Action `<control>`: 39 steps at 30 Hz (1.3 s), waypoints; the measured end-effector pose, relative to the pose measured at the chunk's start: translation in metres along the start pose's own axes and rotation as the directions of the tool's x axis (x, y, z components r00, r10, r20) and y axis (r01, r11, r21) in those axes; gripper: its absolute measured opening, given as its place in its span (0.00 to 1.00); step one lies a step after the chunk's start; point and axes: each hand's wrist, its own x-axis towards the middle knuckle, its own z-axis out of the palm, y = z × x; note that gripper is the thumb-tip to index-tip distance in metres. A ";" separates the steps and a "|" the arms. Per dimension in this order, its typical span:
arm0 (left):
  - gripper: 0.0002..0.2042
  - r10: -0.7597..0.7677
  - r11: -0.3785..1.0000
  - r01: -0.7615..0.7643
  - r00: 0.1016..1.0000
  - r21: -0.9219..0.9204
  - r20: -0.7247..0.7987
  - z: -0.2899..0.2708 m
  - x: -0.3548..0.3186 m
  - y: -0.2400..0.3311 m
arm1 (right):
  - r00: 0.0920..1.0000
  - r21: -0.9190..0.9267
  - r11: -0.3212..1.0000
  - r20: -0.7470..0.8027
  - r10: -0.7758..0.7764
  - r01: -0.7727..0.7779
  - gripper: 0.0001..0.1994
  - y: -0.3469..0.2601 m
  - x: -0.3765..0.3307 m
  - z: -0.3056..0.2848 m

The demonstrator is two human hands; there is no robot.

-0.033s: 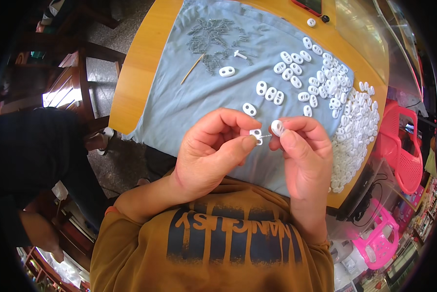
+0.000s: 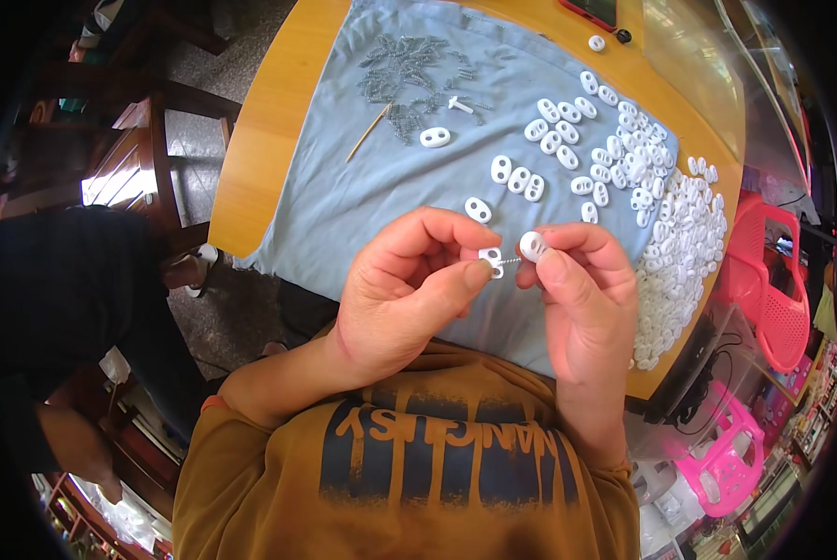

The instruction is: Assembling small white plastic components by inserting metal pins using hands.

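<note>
Grey coiled spring point(image 2: 510, 261), long axis crosswise: left of it, I see the left hand point(image 2: 395, 294) pinching a white holed piece point(image 2: 489, 254); right, the right hand point(image 2: 582, 303) pinching a white oval point(image 2: 532, 245).

1. A yellow-brown, curved-edged table point(image 2: 260, 140) carries a creased pale-blue cloth point(image 2: 344, 224).
2. Small grey metal coil springs point(image 2: 400, 79) lie tangled on the cloth, close to a thin yellowish stick point(image 2: 367, 133) and a white T-shaped piece point(image 2: 459, 104).
3. White oval two-holed pieces point(image 2: 434, 137) lie scattered, massing into a heap point(image 2: 684, 261) at the right.
4. Beyond the cloth lie a red-edged dark phone point(image 2: 594, 8), a round white piece point(image 2: 597, 43) and a small black object point(image 2: 624, 36).
</note>
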 end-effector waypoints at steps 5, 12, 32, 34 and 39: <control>0.09 0.013 1.000 -0.013 1.000 0.005 0.025 -0.001 0.000 -0.003 | 1.000 0.030 0.999 0.005 -0.029 0.029 0.08 0.002 0.000 0.002; 0.09 0.030 0.999 -0.031 0.999 0.021 0.017 0.000 -0.001 -0.005 | 0.999 0.042 0.998 -0.017 -0.039 0.040 0.09 0.004 -0.002 0.005; 0.09 0.056 0.997 -0.054 0.998 0.064 -0.040 0.008 -0.002 -0.007 | 0.958 -0.136 0.949 0.042 -0.282 0.285 0.09 0.018 -0.005 0.012; 0.11 0.073 0.996 -0.071 0.997 0.053 -0.025 0.008 -0.002 -0.008 | 0.961 -0.124 0.953 0.036 -0.275 0.278 0.09 0.019 -0.005 0.012; 0.14 0.072 0.997 -0.071 0.996 0.012 -0.052 0.010 -0.002 -0.010 | 0.956 -0.121 0.948 0.040 -0.292 0.295 0.08 0.022 -0.005 0.010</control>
